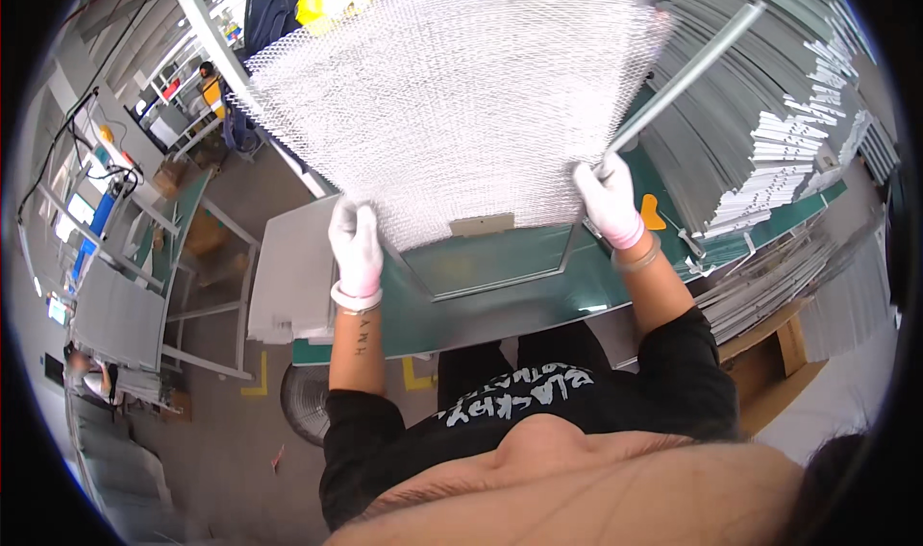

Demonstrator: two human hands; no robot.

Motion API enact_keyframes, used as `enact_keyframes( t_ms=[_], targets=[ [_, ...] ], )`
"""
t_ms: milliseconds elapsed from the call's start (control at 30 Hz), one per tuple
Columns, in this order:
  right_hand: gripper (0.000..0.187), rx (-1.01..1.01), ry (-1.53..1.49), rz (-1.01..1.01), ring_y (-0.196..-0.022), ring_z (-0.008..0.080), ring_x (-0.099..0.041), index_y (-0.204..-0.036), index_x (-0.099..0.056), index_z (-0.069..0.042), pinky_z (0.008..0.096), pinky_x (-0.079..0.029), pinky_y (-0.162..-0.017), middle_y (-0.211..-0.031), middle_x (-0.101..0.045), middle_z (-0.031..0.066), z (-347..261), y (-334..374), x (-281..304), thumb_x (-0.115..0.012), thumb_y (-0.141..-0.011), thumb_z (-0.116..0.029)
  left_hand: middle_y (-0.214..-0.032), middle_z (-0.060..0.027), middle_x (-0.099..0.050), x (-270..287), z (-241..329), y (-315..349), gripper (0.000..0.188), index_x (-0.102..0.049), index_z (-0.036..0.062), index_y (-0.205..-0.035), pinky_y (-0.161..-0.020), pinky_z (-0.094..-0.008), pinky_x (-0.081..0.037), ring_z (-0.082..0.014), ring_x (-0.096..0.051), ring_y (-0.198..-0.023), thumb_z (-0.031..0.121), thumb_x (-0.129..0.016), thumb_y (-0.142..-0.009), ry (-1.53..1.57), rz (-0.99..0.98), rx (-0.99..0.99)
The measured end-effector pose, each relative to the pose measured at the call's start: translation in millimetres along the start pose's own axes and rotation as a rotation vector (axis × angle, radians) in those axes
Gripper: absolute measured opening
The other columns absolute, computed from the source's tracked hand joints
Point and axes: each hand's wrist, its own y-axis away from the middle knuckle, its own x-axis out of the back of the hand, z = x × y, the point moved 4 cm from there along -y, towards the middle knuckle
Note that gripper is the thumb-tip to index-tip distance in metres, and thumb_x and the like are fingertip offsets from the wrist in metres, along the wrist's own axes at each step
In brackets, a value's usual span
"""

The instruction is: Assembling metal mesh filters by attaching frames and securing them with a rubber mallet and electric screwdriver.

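Observation:
A large sheet of silvery expanded metal mesh [461,94] is held up in front of me, tilted over the workbench. My left hand [357,246], in a white glove, is closed on its near left corner. With the thumb and fingers pinched, my right hand [609,198], also gloved, grips the near right corner. A small beige strip [483,224] shows at the middle of the sheet's near edge. Partly hidden under the mesh, a thin rectangular metal frame [500,288] lies on the green bench top [413,320].
Long metal strips [750,94] are stacked on the right, ends toward me. A metal post [692,75] rises near my right hand. Beside it lie an orange piece [652,212] and a small tool [690,242]. Flat grey panels [293,267] are stacked at left. A fan [306,404] stands below.

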Motion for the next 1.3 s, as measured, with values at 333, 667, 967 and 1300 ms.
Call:
enact_keyframes(
  t_ms=[333,667,967,1300],
  targets=[
    [0.027,-0.083,0.122,0.078,-0.081,0.0035,-0.057,-0.12,-0.058,0.003,0.0213,-0.046,-0.075,-0.098,-0.067,0.0016,18,-2,4,-0.055,-0.094,0.0,-0.091,0.0045,-0.05,-17,7,9,0.014,-0.052,0.0031,-0.111,-0.071,-0.018,-0.035,-0.0014,-0.04,-0.078,0.005,-0.054,-0.097,0.118,0.086,0.007],
    [0.026,-0.009,0.064,0.058,-0.087,0.0045,-0.054,-0.119,-0.058,0.003,0.0221,-0.045,-0.08,-0.1,-0.064,0.0007,20,3,-6,-0.057,-0.093,0.0,-0.098,0.0017,-0.047,-2,-28,41,0.036,-0.04,-0.0035,-0.132,-0.074,-0.0188,-0.038,-0.0042,-0.041,-0.081,0.006,-0.049,-0.099,-0.048,0.099,-0.133],
    [0.033,-0.15,0.097,-0.105,-0.104,0.0109,-0.058,-0.126,-0.054,0.005,0.0287,-0.046,-0.095,-0.114,-0.066,0.0063,53,42,8,-0.057,-0.094,-0.005,-0.129,-0.0152,-0.05,3,-55,80,0.052,-0.031,-0.0066,-0.145,-0.101,-0.0336,-0.039,-0.0234,-0.051,-0.113,0.006,-0.048,-0.096,-0.418,-0.083,-0.123],
    [0.009,-0.072,0.107,0.072,-0.064,0.0002,-0.042,-0.085,-0.056,-0.003,0.0194,-0.035,-0.056,-0.07,-0.051,-0.007,-7,-9,-7,-0.062,-0.092,-0.003,-0.074,0.0062,-0.051,8,0,18,0.022,-0.061,-0.0011,-0.108,-0.057,-0.0176,-0.034,-0.0006,-0.04,-0.063,-0.003,-0.061,-0.087,-0.132,0.018,0.138]
  ],
)
